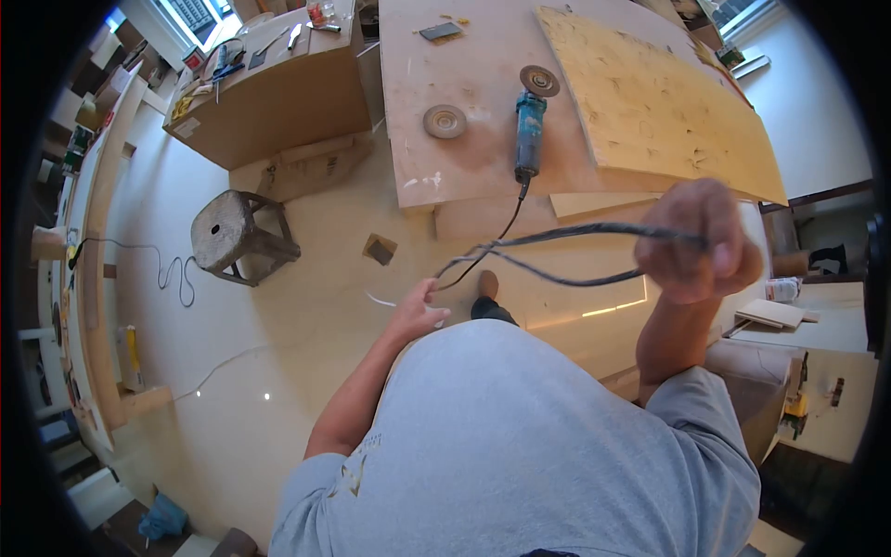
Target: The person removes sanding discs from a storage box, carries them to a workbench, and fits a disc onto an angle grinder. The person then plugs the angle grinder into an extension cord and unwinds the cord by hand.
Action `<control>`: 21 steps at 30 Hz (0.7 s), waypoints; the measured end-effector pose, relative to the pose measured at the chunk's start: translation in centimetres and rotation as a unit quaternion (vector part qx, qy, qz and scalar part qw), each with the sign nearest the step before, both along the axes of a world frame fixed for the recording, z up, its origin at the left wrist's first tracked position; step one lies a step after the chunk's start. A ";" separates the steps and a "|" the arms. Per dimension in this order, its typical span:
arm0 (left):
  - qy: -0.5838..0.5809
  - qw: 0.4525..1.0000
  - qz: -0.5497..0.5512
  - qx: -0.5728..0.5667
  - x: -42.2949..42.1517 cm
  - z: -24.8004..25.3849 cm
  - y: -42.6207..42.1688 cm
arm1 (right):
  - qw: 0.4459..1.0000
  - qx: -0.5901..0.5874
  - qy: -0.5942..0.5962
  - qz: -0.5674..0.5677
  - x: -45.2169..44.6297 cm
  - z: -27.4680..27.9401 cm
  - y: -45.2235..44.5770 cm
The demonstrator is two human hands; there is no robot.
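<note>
A dark cable (594,229) stretches in long loops between my two hands. My left hand (419,311) is closed around the gathered cable in front of my torso, with a small white piece at its fingers. My right hand (701,243), raised and nearer the camera, is closed on the other end of the loops. A blue angle grinder (529,135) lies on the pinkish work table (483,158), its disc (539,81) at the far end. From its near end a thin cord runs down toward my left hand.
A round disc (445,122) and a yellowish board (659,102) lie on the table. Left stand a worn stool (223,232) and a cardboard box (278,102) with tools on top. A small square piece (380,249) is on the floor, near my shoe (488,284).
</note>
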State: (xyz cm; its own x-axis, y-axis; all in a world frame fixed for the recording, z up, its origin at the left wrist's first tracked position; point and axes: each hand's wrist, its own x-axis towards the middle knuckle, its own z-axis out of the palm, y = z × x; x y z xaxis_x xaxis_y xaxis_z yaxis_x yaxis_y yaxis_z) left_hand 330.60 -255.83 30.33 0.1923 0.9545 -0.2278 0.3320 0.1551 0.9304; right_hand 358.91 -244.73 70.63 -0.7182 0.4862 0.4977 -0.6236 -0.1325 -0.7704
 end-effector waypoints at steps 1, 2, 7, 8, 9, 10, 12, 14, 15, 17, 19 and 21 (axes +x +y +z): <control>0.035 0.999 -0.010 -0.009 0.6 0.5 0.4 | 0.999 0.039 -0.027 0.007 0.1 1.4 0.8; 0.080 0.996 -0.035 -0.021 1.1 0.4 1.0 | 0.993 0.071 -0.090 -0.013 0.1 0.7 1.0; 0.120 0.983 -0.125 -0.055 2.2 -2.5 2.2 | 0.725 -0.011 -0.656 -0.211 7.5 -38.2 -14.1; 0.126 0.980 -0.150 -0.034 2.0 -4.6 1.7 | 0.729 -0.022 -0.643 -0.234 7.1 -35.6 -14.8; 0.131 0.976 -0.174 -0.012 1.8 -6.5 1.2 | 0.732 -0.032 -0.630 -0.257 6.5 -32.8 -15.4; 0.160 0.968 -0.194 -0.017 1.6 -8.2 0.9 | 0.736 -0.040 -0.615 -0.282 5.9 -30.5 -16.0; 0.195 0.957 -0.212 -0.031 0.7 -10.3 0.0 | 0.693 -0.161 -0.631 -0.310 10.2 -30.9 -19.0; 0.205 0.962 -0.178 -0.008 -0.4 -11.4 -1.6 | 0.626 -0.223 -0.672 -0.327 13.4 -27.4 -22.1; 0.210 0.967 -0.143 0.025 -1.0 -11.7 -2.6 | 0.593 -0.202 -0.711 -0.319 17.0 -27.7 -23.6; 0.238 0.960 -0.068 0.130 -2.1 -11.5 -4.4 | 0.577 -0.190 -0.726 -0.323 19.5 -27.5 -25.3; 0.288 0.932 -0.021 0.219 -3.3 -10.5 -5.2 | 0.611 -0.212 -0.678 -0.349 17.1 -22.8 -25.0; 0.314 0.928 -0.007 0.201 -4.4 -9.8 -5.5 | 0.640 -0.198 -0.633 -0.390 15.0 -17.0 -20.9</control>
